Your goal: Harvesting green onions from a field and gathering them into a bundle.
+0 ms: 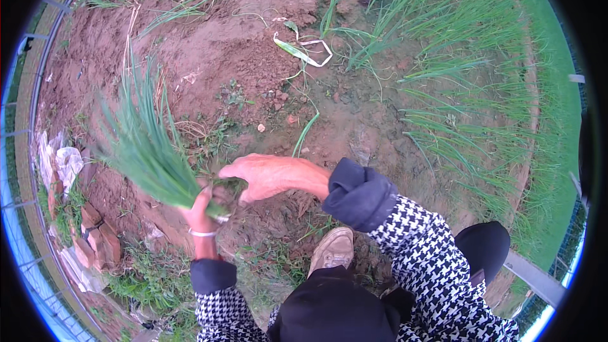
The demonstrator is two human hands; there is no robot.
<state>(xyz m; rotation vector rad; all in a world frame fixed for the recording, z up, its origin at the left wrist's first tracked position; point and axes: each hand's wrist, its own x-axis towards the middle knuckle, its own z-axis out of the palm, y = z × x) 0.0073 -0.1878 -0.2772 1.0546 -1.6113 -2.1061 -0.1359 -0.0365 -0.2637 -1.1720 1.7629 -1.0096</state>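
At left, a bundle of green onions (151, 159) fans far and left above the soil (209, 60), seemingly light, limp and easily bruised, best held near the pale bases, where the left hand (200, 212) grips it. Just right, the right hand (271, 174) curves, fingers parted, beside the root end; whether it pinches anything, I cannot tell. Further right grow standing onion plants (453, 16)

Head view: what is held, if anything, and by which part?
Left hand: a bundle of long green stalks, near its pale lower end. Right hand: cannot tell.
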